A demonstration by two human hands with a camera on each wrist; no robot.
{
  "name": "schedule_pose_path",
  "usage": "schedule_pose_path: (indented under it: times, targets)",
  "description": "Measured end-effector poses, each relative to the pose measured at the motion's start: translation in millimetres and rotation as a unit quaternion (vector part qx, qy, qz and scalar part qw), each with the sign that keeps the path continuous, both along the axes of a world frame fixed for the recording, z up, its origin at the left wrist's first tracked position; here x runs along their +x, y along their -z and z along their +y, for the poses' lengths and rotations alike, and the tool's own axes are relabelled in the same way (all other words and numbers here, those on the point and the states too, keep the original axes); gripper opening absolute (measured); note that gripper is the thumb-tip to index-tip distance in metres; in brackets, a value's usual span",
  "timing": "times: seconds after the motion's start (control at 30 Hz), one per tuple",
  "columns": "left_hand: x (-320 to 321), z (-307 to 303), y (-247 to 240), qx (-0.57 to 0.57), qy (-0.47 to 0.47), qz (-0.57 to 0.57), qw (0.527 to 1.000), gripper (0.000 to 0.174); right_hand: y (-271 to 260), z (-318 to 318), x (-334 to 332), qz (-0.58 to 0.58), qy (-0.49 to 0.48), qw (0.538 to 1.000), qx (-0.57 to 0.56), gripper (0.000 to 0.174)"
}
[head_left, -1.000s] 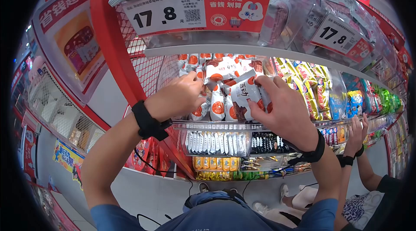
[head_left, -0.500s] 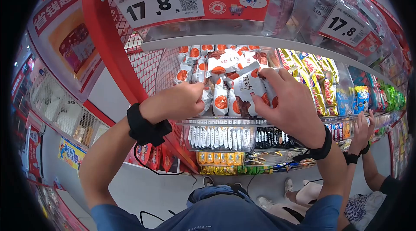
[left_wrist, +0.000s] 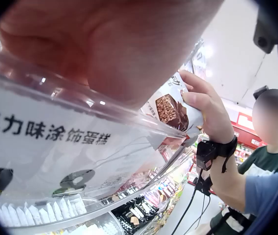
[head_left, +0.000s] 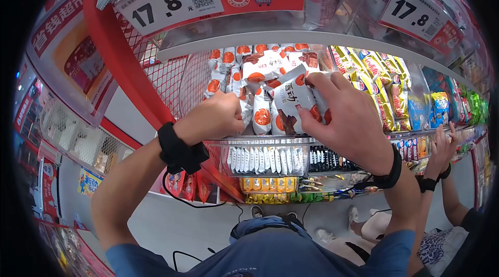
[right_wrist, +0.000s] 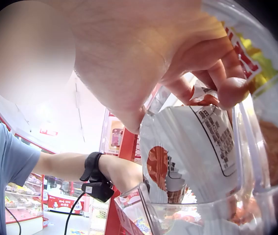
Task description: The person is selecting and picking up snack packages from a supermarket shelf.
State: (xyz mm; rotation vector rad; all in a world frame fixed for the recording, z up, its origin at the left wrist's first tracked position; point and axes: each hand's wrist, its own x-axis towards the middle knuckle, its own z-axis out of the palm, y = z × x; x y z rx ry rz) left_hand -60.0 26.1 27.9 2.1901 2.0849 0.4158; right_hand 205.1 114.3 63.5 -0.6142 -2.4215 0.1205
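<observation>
Over the left of the bin in the head view, my left hand [head_left: 215, 116] is bent with its knuckles up, beside white packets with orange circles [head_left: 262, 117]; its fingertips are hidden. My right hand [head_left: 348, 121] grips a white packet with a brown cake picture [head_left: 292, 101], thumb on the near face, tilted over the others. The left wrist view shows that packet [left_wrist: 171, 108] in the right hand [left_wrist: 205, 105], past the left palm [left_wrist: 109, 49]. In the right wrist view, curled right fingers [right_wrist: 234, 90] are at the top of a white packet [right_wrist: 198, 147].
Above the bin is a shelf edge [head_left: 249, 40] with price signs [head_left: 176, 4]. A red post [head_left: 122, 63] stands left. Yellow packets [head_left: 382, 89] lie right, smaller white packets [head_left: 265, 160] below. Another person's hands [head_left: 443, 147] are at the right.
My left hand has drawn back from the middle packets, its fingers now bent out of sight. My right hand still grips the same packet. The head view has shifted slightly.
</observation>
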Motion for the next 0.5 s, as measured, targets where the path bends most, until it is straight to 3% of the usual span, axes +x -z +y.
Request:
schedule_pose_path:
  times: [0.2, 0.3, 0.5]
  targets:
    - [16, 10, -17, -0.13, -0.054, -0.148, 0.979, 0.029, 1, 2, -3, 0.007, -0.005, 1.0, 0.014, 0.04]
    - [9, 6, -16, -0.161, -0.027, -0.194, 0.967, 0.03, 4, 3, -3, 0.018, -0.01, 1.0, 0.006, 0.042]
    - [18, -17, -37, -0.186, -0.033, -0.13, 0.973, 0.024, 3, 3, -2, 0.009, -0.005, 1.0, 0.018, 0.042]
